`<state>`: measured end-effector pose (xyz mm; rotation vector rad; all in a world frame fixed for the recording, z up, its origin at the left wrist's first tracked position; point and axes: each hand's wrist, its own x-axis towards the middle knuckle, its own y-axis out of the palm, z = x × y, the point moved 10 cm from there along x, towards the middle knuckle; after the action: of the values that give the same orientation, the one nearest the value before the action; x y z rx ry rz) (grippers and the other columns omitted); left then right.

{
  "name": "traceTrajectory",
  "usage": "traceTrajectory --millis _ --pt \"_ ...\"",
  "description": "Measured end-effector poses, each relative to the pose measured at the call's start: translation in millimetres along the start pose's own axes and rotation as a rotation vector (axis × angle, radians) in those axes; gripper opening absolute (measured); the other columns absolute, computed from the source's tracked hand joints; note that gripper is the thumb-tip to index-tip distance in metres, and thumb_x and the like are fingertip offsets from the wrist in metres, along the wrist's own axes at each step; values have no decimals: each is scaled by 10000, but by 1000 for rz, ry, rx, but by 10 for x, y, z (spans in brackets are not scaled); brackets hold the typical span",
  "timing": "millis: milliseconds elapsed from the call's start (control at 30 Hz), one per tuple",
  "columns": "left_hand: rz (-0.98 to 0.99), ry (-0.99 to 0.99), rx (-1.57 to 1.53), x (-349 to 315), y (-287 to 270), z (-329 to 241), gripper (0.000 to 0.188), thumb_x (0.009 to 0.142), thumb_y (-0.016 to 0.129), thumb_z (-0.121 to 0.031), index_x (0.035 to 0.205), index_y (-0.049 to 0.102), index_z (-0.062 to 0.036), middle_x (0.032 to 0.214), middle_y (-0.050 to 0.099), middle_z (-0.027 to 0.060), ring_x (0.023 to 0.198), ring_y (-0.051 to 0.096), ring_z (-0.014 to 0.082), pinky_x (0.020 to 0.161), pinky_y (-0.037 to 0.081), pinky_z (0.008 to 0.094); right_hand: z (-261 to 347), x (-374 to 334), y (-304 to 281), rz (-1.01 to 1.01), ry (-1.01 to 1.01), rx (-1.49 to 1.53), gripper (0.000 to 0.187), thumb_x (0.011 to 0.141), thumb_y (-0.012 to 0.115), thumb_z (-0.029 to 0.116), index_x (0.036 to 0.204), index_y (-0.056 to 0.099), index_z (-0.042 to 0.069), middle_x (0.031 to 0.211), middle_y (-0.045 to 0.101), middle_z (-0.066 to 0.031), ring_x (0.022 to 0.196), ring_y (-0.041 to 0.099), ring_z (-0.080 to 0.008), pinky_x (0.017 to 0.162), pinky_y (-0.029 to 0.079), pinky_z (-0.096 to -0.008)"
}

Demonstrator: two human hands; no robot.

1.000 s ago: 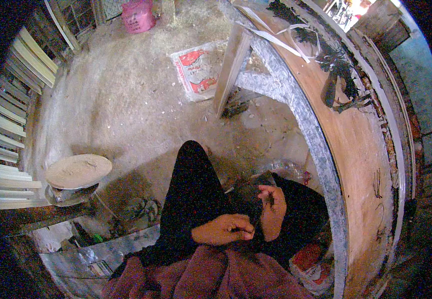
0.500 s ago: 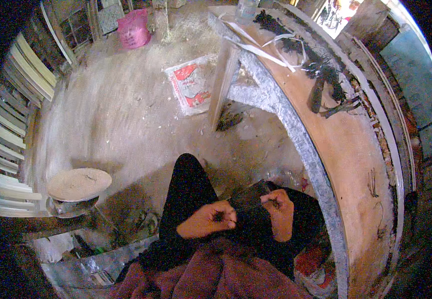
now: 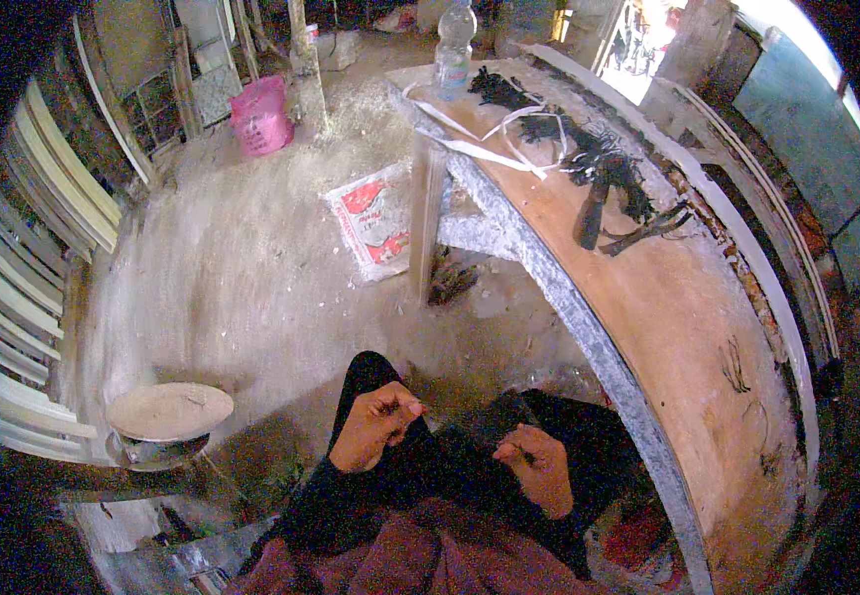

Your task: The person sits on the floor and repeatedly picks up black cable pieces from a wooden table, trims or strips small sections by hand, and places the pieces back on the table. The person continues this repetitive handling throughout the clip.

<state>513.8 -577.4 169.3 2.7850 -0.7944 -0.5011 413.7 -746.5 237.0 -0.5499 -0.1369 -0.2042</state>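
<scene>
A dusty floor (image 3: 222, 278) spread widest, and along the right ran a long surface (image 3: 614, 297) with a pale, rough edge. The person's black-clad legs (image 3: 359, 375) were bent close to it. On the floor beyond lay a flat white-and-red sack (image 3: 375, 223); a round-topped stool (image 3: 170, 412) stood to the left. A bundle of dark strips (image 3: 589, 169) lay across the surface. Between the hands, just beside the right fingertips, was a dark grey piece (image 3: 495, 415), too dim to make out. The left hand (image 3: 374, 426) hung above the knee, the right hand (image 3: 539, 468) over the lap, well apart; each grip was narrow, thumb near curled fingers, and whether either held something thin I could not tell.
</scene>
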Motion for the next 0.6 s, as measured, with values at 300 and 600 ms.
traceTrajectory --millis 300,600 --pt "-65 12 -323 361 338 -31 47 815 558 -100 793 517 -108 751 496 -23 579 437 62 470 358 211 429 -192 117 -171 -231 39 82 724 660 105 724 605 44 718 609 -73 712 598 -258 785 448 -409" --pt "413 30 -43 830 1759 -532 153 817 570 -151 928 564 -45 786 519 26 617 491 107 551 412 233 211 -299 -955 -186 -259 -36 99 742 655 125 750 623 32 727 607 -106 708 590 -260 763 456 -385"
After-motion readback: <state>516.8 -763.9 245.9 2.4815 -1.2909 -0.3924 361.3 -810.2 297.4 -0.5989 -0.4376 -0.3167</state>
